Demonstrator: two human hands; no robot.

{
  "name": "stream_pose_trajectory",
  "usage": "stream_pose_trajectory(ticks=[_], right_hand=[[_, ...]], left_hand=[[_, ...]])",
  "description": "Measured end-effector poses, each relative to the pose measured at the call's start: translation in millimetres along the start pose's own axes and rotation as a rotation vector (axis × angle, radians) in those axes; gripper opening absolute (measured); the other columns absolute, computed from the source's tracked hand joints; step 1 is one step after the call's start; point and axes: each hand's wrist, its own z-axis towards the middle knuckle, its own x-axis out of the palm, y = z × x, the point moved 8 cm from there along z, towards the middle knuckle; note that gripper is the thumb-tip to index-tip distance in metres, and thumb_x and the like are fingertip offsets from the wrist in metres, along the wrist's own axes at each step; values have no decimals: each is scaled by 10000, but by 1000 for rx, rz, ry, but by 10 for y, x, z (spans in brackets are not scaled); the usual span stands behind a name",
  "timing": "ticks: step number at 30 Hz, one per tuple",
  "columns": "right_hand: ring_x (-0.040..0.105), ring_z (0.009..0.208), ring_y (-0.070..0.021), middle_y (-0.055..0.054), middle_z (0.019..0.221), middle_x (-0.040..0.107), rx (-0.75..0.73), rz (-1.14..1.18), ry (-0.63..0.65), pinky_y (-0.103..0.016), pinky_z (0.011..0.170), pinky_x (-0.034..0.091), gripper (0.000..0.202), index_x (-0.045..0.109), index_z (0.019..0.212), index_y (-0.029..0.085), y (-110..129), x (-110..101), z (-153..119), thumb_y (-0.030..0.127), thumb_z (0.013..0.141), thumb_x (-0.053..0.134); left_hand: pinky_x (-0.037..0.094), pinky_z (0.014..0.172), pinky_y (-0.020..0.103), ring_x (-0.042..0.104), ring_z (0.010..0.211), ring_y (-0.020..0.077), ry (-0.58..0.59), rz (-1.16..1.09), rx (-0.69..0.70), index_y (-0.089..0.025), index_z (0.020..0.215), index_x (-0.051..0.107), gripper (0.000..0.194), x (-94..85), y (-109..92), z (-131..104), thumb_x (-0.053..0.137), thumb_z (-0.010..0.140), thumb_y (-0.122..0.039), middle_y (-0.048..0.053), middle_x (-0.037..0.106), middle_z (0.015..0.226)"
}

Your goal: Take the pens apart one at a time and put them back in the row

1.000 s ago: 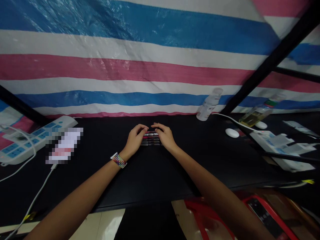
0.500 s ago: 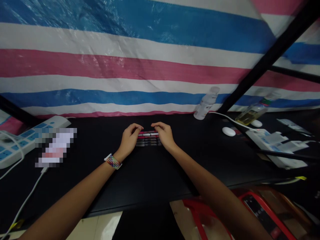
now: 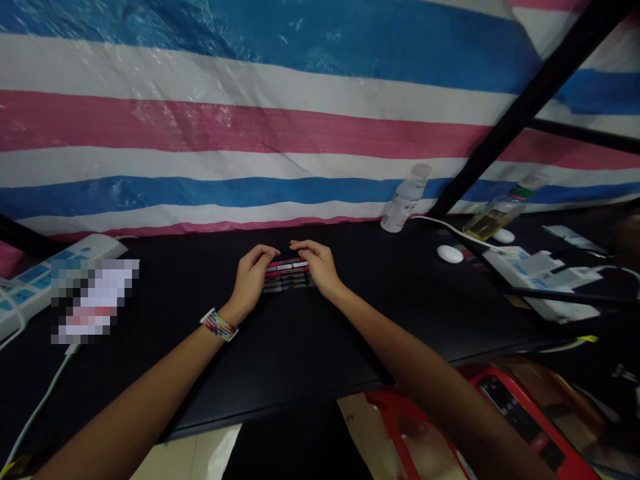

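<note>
Several slim pens lie side by side on the black tabletop, between my two hands. The ones farther from me are red and white pens; the nearer ones are dark, partly clear pens. My left hand is closed around the left ends of the red and white pens, a woven multicoloured band on its wrist. At the right ends, my right hand is curled in with its thumb against the pens and its forefinger stretched out above them. Both hands hide the pen ends.
On the left are a power strip and a blurred-out flat item with a cable. A white bottle, a white oval object, an oil-coloured bottle and another power strip stand right. Striped sheeting hangs behind.
The whole view has shifted slightly. My right forefinger has straightened and lifted a little from the pens. My left hand stays at their left ends.
</note>
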Motion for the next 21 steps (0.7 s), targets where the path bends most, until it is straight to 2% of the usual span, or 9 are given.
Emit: stream_pose_trajectory(ticks=[12, 21], right_hand=[[766, 1241, -270, -28, 1135, 868, 9, 139, 9, -484, 1210, 478, 245, 836, 834, 279, 81, -9, -24, 186, 861, 612], [769, 1226, -268, -34, 1104, 872, 45, 289, -18, -482, 1218, 479, 239, 843, 824, 265, 22, -20, -27, 186, 841, 618]], left_hand=[[521, 948, 377, 680, 1004, 267, -14, -15, 7, -223, 859, 768, 191, -19, -30, -15, 660, 950, -351, 42, 762, 932], [517, 943, 372, 682, 1011, 267, -23, -10, -14, -223, 856, 756, 198, -18, -27, -31, 647, 956, -354, 42, 759, 943]])
